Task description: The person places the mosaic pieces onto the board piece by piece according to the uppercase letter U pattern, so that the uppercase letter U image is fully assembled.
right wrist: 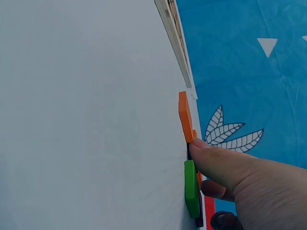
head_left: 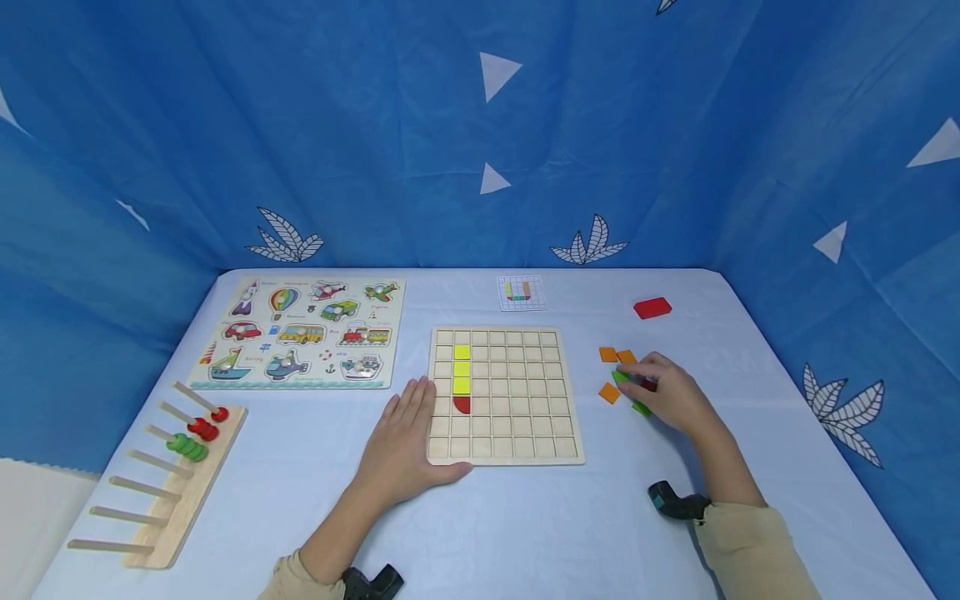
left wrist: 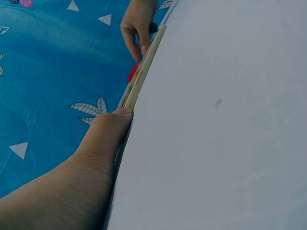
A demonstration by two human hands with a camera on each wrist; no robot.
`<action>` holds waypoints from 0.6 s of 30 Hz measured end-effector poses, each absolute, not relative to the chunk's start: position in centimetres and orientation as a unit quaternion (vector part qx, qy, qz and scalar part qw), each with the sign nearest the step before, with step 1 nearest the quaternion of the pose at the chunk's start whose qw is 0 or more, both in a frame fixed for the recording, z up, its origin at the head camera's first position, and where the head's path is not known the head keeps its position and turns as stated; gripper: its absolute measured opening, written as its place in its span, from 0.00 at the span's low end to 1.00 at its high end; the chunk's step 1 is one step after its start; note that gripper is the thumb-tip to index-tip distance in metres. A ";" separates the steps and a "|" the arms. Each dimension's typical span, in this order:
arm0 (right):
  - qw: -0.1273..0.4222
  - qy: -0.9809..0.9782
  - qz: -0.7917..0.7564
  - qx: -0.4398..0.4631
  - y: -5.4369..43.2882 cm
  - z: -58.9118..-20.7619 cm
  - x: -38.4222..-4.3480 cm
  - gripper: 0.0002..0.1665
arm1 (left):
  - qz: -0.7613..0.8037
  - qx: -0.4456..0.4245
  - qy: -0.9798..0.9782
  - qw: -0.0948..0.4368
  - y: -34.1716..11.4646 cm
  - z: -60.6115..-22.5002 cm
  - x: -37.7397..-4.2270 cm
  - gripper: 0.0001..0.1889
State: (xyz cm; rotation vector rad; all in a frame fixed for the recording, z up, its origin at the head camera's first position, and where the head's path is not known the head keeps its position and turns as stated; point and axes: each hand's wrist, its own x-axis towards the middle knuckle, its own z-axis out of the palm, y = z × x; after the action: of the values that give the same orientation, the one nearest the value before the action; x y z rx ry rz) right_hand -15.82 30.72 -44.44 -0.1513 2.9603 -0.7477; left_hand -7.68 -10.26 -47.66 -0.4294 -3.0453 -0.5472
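Note:
A square wooden grid board [head_left: 525, 423] lies mid-table. In one column are yellow square tiles [head_left: 461, 368] with a red quarter-round tile [head_left: 462, 405] below them. My left hand [head_left: 405, 442] rests along the board's left edge with straight fingers, its thumb at the near edge. To the right of the board, my right hand [head_left: 667, 393] pinches a green tile [head_left: 619, 377] between thumb and forefinger. Around it lie orange tiles [head_left: 609, 392], another green tile [right wrist: 192, 189] and a dark red piece [head_left: 648, 384] partly hidden by the fingers.
A small pattern card [head_left: 521, 293] lies behind the board, and a red block [head_left: 652, 308] at the back right. A vehicle puzzle board [head_left: 300, 358] is at the back left. Nearer on the left stands a wooden peg rack [head_left: 183, 492] with red and green beads.

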 end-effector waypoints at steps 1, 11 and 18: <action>0.044 0.968 -0.243 -0.050 30.7 -44.5 -15.8 0.24 | -0.175 -0.138 -0.975 0.009 -10.3 -47.7 -7.7 0.68; 0.042 0.956 -0.288 -0.032 30.7 -44.6 -16.0 0.16 | -0.179 -0.134 -0.975 0.001 -10.2 -47.7 -7.7 0.67; 0.031 0.951 -0.306 -0.029 30.6 -44.4 -16.0 0.13 | -0.185 -0.133 -0.974 0.002 -10.2 -47.6 -7.7 0.67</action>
State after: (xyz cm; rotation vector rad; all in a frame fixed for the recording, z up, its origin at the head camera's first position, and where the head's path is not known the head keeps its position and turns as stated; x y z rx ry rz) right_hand -16.01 30.63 -44.41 -0.0884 2.9296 -0.9442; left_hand -7.67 -10.19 -47.61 -0.4178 -3.0551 -0.5792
